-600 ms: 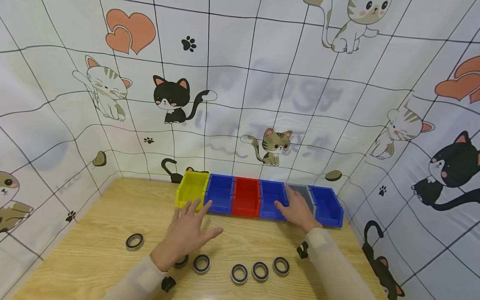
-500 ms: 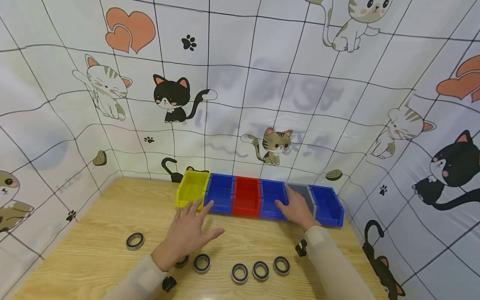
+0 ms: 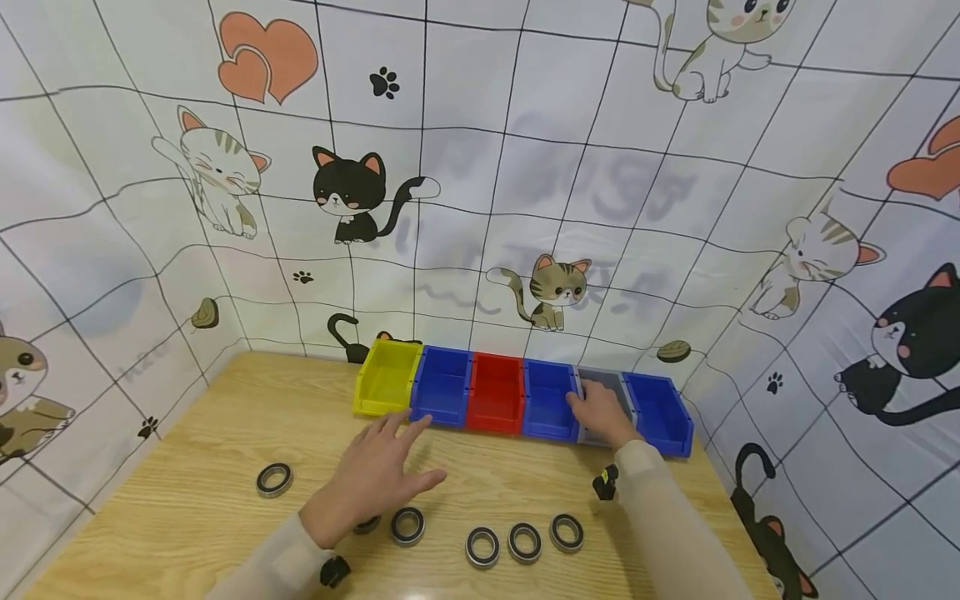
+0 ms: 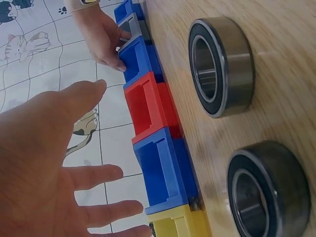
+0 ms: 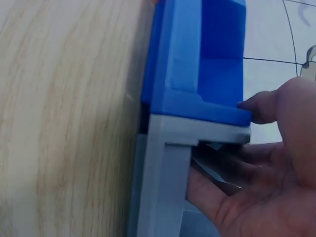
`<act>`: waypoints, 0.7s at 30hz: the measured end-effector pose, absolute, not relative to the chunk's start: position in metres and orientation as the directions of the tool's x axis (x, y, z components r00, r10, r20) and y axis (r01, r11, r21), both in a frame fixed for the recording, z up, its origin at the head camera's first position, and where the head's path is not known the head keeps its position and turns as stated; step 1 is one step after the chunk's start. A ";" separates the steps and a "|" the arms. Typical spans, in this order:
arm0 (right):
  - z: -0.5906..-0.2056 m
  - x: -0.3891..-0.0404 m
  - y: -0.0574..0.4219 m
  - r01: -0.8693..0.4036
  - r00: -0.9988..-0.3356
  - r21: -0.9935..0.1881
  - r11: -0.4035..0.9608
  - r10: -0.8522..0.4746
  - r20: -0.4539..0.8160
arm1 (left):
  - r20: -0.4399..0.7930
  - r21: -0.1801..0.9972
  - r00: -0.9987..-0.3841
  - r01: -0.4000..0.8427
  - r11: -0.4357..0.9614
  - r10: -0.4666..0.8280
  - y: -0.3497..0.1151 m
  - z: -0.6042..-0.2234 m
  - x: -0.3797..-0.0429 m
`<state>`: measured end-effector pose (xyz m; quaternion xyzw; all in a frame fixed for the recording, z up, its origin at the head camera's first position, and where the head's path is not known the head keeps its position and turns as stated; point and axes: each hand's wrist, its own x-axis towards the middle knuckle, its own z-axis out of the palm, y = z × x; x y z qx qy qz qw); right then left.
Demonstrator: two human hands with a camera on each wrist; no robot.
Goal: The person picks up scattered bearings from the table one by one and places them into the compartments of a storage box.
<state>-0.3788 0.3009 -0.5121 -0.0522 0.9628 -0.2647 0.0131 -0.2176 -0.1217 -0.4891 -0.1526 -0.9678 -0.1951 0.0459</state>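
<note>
My right hand [image 3: 606,414] reaches over the grey bin [image 5: 165,187]. In the right wrist view its fingers curl down inside that bin, and the thumb rests over the side wall of the adjoining blue bin [image 5: 222,74], pinching the two side walls together. My left hand [image 3: 367,475] hovers in front of the yellow bin [image 3: 390,375], fingers spread and holding nothing. Below it in the left wrist view are two ball bearings [image 4: 237,69] on the wooden table [image 4: 276,123]. One bearing is partly hidden under the left wrist in the head view.
The row continues with a red bin [image 3: 495,396], another blue bin [image 3: 441,387] and a blue bin [image 3: 660,412] at the right end. More bearings [image 3: 482,563] lie along the table's front, one [image 3: 273,493] at far left. A cat-printed curtain [image 3: 465,192] stands behind.
My right hand's fingers have drawn back from the grey bin's far edge and curled down into it. The left hand has barely moved; the head view shifts slightly.
</note>
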 end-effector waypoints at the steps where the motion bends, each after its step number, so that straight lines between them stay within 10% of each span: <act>1: -0.505 -0.374 0.299 -0.078 -0.994 -0.526 0.847 -0.105 -0.022 | 0.151 0.362 -0.949 0.314 0.878 0.277 -0.123 -0.489 -0.217; 21: -0.484 -0.346 0.290 0.047 -0.972 -0.635 0.771 -0.111 -0.208 | 0.167 0.292 -0.948 0.310 0.905 0.271 -0.158 -0.495 -0.205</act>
